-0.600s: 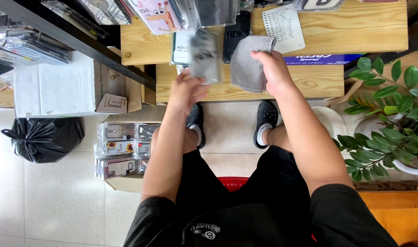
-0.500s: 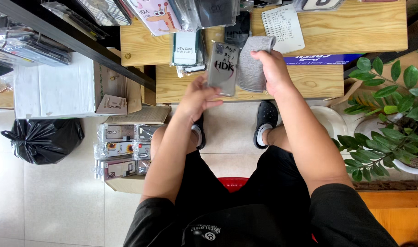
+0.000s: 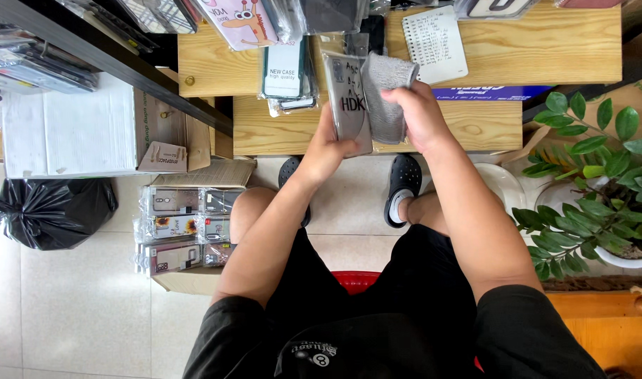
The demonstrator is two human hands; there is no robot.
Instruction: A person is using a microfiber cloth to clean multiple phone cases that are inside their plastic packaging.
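Left hand: my left hand (image 3: 328, 149) is closed on the lower end of a clear phone case (image 3: 347, 102); thumb on the near face, fingers wrapped behind it.
Phone case: I see it held upright, slightly tilted, above the front edge of the wooden bench (image 3: 279, 133). It is in the air, not resting on the wood. Dark lettering shows on its face.
Right hand: my right hand (image 3: 419, 116) is clenched on a grey cloth (image 3: 387, 95), fingers folded over the lower part.
Cloth: it stands up out of the fist and touches the right edge of the phone case.
Bench, left part: I see a packaged phone case (image 3: 283, 70) with a white label lying flat just left of the held case, on the joint between the rear and front boards.
Bench, rear edge: more packaged cases (image 3: 243, 17) overlap along it; a spiral notepad (image 3: 435, 43) lies right of the cloth, towards the rear.
Bench, front right: a blue strip (image 3: 489, 91) sits between the two boards.
Floor, left: a cardboard box of packaged cases (image 3: 180, 231) beside my left knee; a black rubbish bag (image 3: 47, 210) further left, well apart.
Left side: a white box (image 3: 68, 126) stands above the bag.
Right side: a potted plant (image 3: 594, 189) stands near my right arm.
Feet: black clogs (image 3: 403, 189) under the front edge of the bench.
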